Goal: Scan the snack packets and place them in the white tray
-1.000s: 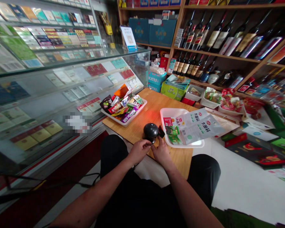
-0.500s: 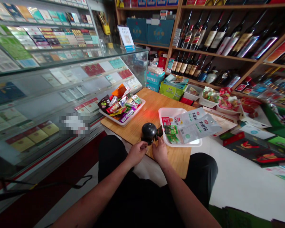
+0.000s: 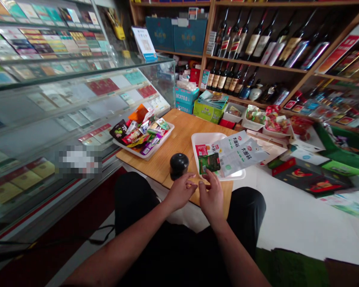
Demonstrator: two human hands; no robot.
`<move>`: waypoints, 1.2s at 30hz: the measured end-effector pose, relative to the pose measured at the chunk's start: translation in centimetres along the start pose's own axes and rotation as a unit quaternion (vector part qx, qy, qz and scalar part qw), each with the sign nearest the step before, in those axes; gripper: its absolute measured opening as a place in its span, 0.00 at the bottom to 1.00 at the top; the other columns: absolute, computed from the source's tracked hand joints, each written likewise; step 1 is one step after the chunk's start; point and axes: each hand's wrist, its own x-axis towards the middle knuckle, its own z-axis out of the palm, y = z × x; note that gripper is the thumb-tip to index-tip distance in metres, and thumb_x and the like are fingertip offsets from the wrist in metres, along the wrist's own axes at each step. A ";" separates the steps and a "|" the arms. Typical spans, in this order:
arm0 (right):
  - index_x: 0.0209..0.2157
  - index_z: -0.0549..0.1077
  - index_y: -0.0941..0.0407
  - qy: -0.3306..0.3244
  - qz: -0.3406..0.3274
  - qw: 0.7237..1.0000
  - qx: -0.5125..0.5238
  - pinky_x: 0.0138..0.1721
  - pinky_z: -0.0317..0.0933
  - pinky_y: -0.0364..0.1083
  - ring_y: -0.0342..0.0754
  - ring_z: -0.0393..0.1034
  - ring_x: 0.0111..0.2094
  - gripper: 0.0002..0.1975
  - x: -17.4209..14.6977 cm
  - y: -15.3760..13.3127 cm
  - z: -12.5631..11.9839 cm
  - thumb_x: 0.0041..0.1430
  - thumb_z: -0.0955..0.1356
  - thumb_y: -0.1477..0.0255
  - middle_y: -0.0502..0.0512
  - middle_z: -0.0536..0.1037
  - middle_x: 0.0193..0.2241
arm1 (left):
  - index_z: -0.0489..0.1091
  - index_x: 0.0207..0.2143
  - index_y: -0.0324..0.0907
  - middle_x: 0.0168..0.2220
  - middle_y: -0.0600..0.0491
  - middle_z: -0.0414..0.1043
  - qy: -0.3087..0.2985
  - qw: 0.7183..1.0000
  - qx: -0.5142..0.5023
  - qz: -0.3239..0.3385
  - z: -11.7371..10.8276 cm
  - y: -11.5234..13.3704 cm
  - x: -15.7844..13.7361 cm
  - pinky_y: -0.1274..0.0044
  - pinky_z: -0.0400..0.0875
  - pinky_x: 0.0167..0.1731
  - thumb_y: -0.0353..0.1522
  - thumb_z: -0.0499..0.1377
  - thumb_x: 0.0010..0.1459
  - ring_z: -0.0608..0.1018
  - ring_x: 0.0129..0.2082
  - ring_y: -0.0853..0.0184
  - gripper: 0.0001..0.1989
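A glossy black round-topped device [image 3: 179, 164] stands on the wooden table near its front edge. My left hand [image 3: 182, 192] is just right of and below it, fingers loosely bent and apart, holding nothing. A small green snack packet [image 3: 210, 162] is over the left side of a white tray [image 3: 242, 174]. Below that packet, my right hand [image 3: 212, 196] has thumb and fingers apart; whether a fingertip still touches the packet is hard to tell. Large grey-white printed bags [image 3: 241, 153] and a red packet [image 3: 201, 150] lie in the same tray.
Another white tray [image 3: 146, 154] on the table's left holds many colourful snack packets. A glass display counter [image 3: 86, 79] runs along the left. Boxes and white bins of snacks [image 3: 255, 119] line the back right, below shelves of bottles [image 3: 254, 40].
My right hand has left the black device's side, and its fingers have opened. The green packet, earlier dark and beside the device, is now over the tray. My left hand has drawn off the device.
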 end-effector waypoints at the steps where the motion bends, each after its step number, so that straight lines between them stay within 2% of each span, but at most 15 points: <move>1: 0.62 0.69 0.60 0.015 0.000 1.000 0.006 0.39 0.74 0.48 0.54 0.73 0.51 0.27 0.6 0.1 -0.6 0.64 0.65 0.66 0.69 0.70 0.58 | 0.68 0.57 0.41 0.56 0.45 0.72 -0.001 1.000 0.012 0.010 0.2 0.7 0.4 0.73 0.77 0.42 0.34 0.61 0.62 0.80 0.44 0.65 0.21; 5: 0.62 0.68 0.61 0.026 0.053 0.998 0.003 0.40 0.73 0.49 0.55 0.75 0.50 0.29 2.3 1.9 -2.0 0.61 0.67 0.65 0.69 0.68 0.61 | 0.68 0.58 0.40 0.54 0.46 0.74 -0.017 0.997 0.062 0.032 0.9 2.4 1.4 0.74 0.76 0.44 0.33 0.61 0.61 0.80 0.45 0.65 0.22; 8: 0.56 0.72 0.61 0.011 0.080 0.997 -0.007 0.40 0.73 0.50 0.54 0.75 0.48 0.26 2.3 3.5 -2.3 0.59 0.68 0.64 0.69 0.69 0.60 | 0.69 0.58 0.39 0.49 0.47 0.76 -0.029 0.995 0.094 0.018 1.2 2.3 1.4 0.72 0.76 0.45 0.33 0.61 0.61 0.80 0.43 0.64 0.23; 10: 0.52 0.74 0.61 0.005 0.072 0.997 -0.009 0.39 0.72 0.49 0.55 0.75 0.48 0.23 1.9 4.0 -2.3 0.59 0.68 0.64 0.68 0.73 0.56 | 0.69 0.58 0.39 0.47 0.47 0.77 -0.029 0.994 0.106 0.011 1.2 2.0 1.2 0.72 0.76 0.45 0.33 0.61 0.61 0.81 0.43 0.64 0.22; 14: 0.47 0.77 0.59 -0.029 0.081 0.996 -0.015 0.40 0.70 0.49 0.54 0.75 0.44 0.19 1.3 3.7 -2.2 0.60 0.68 0.63 0.63 0.79 0.44 | 0.71 0.55 0.40 0.51 0.47 0.76 -0.016 0.994 0.103 0.033 0.6 2.0 0.6 0.73 0.76 0.43 0.32 0.61 0.61 0.80 0.43 0.65 0.19; 18: 0.46 0.79 0.58 -0.042 0.090 0.995 -0.010 0.43 0.69 0.50 0.53 0.75 0.40 0.19 1.9 2.7 -2.1 0.61 0.68 0.60 0.60 0.80 0.41 | 0.73 0.52 0.42 0.48 0.49 0.77 0.012 0.992 0.104 0.074 -1.1 2.9 0.1 0.74 0.75 0.42 0.31 0.59 0.64 0.80 0.41 0.67 0.14; 23: 0.43 0.80 0.56 -0.032 0.051 0.998 -0.012 0.42 0.67 0.49 0.50 0.74 0.37 0.16 3.6 1.0 -1.8 0.60 0.69 0.60 0.57 0.80 0.39 | 0.76 0.47 0.41 0.43 0.49 0.79 0.091 0.989 0.077 0.085 -4.8 3.2 0.0 0.74 0.75 0.43 0.34 0.59 0.65 0.81 0.41 0.65 0.10; 27: 0.42 0.80 0.55 -0.040 -0.002 0.999 -0.014 0.42 0.67 0.48 0.49 0.74 0.36 0.13 5.3 -0.8 -0.7 0.61 0.70 0.63 0.55 0.80 0.38 | 0.76 0.46 0.41 0.42 0.48 0.79 0.176 0.979 0.074 0.066 -8.9 1.7 0.8 0.74 0.75 0.40 0.37 0.61 0.64 0.80 0.38 0.65 0.12; 31: 0.41 0.80 0.55 -0.065 -0.068 0.996 -0.012 0.41 0.66 0.47 0.48 0.73 0.37 0.10 6.7 -3.0 1.5 0.62 0.69 0.66 0.54 0.80 0.38 | 0.74 0.50 0.40 0.44 0.47 0.78 0.246 0.965 0.060 0.067 -13.6 -0.3 2.1 0.71 0.75 0.44 0.38 0.62 0.62 0.80 0.41 0.63 0.16; 36: 0.40 0.79 0.55 -0.137 -0.147 0.980 -0.007 0.42 0.67 0.46 0.47 0.74 0.38 0.08 8.3 -6.0 5.1 0.63 0.67 0.70 0.54 0.80 0.39 | 0.73 0.49 0.40 0.45 0.47 0.78 0.316 0.943 0.078 0.068 -19.7 -1.9 3.5 0.71 0.74 0.44 0.38 0.64 0.60 0.79 0.41 0.63 0.17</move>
